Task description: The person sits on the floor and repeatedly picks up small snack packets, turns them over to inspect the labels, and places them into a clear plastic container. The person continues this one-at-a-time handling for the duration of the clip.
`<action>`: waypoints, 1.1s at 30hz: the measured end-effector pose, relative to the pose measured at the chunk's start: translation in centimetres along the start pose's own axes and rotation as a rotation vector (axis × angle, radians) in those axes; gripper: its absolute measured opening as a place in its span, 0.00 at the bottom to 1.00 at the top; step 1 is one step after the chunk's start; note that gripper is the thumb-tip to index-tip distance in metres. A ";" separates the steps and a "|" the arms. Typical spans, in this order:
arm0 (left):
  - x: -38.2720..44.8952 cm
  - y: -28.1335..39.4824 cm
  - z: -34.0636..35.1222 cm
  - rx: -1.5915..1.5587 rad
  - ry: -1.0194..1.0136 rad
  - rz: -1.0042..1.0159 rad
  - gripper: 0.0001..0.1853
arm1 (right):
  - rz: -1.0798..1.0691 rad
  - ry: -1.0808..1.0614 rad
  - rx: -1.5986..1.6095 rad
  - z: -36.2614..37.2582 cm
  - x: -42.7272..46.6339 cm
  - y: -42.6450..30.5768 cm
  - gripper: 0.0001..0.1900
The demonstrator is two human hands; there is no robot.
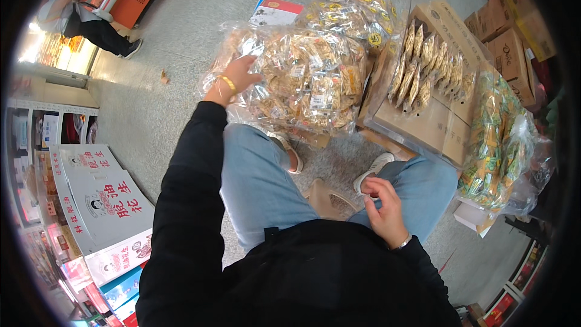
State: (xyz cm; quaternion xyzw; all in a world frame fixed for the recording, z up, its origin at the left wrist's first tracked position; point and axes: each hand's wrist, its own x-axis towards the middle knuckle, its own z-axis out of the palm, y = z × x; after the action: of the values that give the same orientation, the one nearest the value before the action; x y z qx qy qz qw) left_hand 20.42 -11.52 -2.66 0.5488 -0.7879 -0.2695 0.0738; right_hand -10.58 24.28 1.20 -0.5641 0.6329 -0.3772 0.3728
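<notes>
My left hand (238, 75), with a gold bracelet at the wrist, reaches over the left edge of a large clear plastic bag (313, 72). Its thumb and fingers are spread; nothing is plainly gripped. Inside the bag are many small clear packets of tan snack food, some with white labels. My right hand (385, 213) hovers over my right knee, fingers loosely bent and apart from the thumb, with nothing visible in it. Right of the bag, a row of similar packets (424, 66) stands on a cardboard carton (435, 122) covered in clear plastic.
Behind the big bag lies another bag (352, 13) with yellow labels. Green-and-orange packets in clear plastic (490, 145) stand at right, near stacked cartons (506, 54). A beige stool (329, 200) shows between my legs. Grey printed boxes (104, 195) stand left; a person (86, 22) is far left.
</notes>
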 end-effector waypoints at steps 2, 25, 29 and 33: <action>1.6 -0.3 3.0 0.168 0.143 0.102 0.34 | 0.013 -0.008 0.040 0.3 -0.1 0.4 0.14; -20.5 9.7 -3.1 -1.454 0.682 0.054 0.14 | -0.067 -0.016 0.220 -0.8 -0.4 -1.5 0.11; -23.2 16.5 1.4 -1.587 0.290 0.001 0.13 | -0.039 -0.126 0.509 -0.1 1.1 -5.1 0.14; -23.7 19.7 4.0 -1.594 -0.027 0.003 0.13 | 0.050 -0.164 0.795 1.2 1.7 -7.5 0.14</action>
State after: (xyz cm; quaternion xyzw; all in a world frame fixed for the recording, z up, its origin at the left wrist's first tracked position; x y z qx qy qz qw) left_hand 11.64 16.26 8.19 0.3261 -0.3594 -0.7584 0.4350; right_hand -6.41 21.95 7.32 -0.3888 0.4195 -0.5372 0.6199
